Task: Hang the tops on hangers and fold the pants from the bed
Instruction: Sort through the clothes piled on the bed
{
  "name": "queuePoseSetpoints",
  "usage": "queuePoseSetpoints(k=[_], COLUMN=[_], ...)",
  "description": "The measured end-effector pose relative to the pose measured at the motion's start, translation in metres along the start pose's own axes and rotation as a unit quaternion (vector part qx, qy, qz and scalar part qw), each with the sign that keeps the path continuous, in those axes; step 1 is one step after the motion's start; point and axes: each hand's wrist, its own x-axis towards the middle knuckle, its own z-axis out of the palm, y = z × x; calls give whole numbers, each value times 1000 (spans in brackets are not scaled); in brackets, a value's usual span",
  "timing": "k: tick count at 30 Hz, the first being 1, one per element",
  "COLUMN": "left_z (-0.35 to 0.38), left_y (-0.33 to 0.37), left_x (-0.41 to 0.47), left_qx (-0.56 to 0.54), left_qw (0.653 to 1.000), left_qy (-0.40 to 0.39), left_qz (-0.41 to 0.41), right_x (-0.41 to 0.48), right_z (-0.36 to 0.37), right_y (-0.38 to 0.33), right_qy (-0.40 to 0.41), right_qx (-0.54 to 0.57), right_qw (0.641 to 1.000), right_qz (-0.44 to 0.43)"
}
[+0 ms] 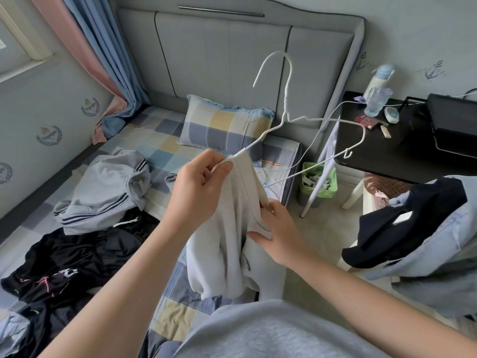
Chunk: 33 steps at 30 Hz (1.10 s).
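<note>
Head cam, the only view here. The left hand [198, 184] is pinching one end of the white wire hanger [285, 107] together with a shoulder of the white top [219, 241], fingers clamped on both. The right hand [278, 233] is gripping the top lower down, near what looks like the neck opening, fingers curled into the fabric. So the top is hanging in the air between both hands, over the edge of the bed [154, 143]. Only one hanger arm is inside it. The other arm is sticking out bare toward the black surface [374, 148].

What I'm guessing could go wrong:
- The covered shoulder could slide off if the left pinch loosens while the right hand is tugging the neck over the bare arm.
- That bare end is pointing toward the bottle [379, 78] and cup [376, 102], so a wide swing might be knocking them.
- Thin wire could be bending or stretching the neckline if it's forced.

Counting:
- one hanger
- one white top in hand
- one grey striped garment [108, 182] on the bed
- a black pile [77, 254] next to it, can't tell how many pieces
- one pillow [227, 125]
- one bottle
- one cup
- a black garment [402, 223] and a light blue one [451, 254] draped off to the right
</note>
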Motion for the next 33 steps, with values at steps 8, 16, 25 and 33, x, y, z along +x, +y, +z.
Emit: queuePoseSetpoints(k=[8, 16, 25, 33], left_z=[-17, -50, -78, -90], left_y=[-16, -35, -51, -59], left_x=[5, 5, 4, 11], left_qx=[-8, 7, 25, 119], left_qw=[999, 999, 997, 989], left_qy=[36, -34, -73, -91], left_qz=[2, 15, -14, 11], right_x=[-7, -16, 5, 21], right_z=[14, -27, -109, -152], right_y=[27, 86, 89, 63], right_qy=[-117, -159, -73, -55], right_qx=[-31, -118, -75, -49], right_qw=[982, 959, 979, 986], right_qz=[149, 203, 175, 148])
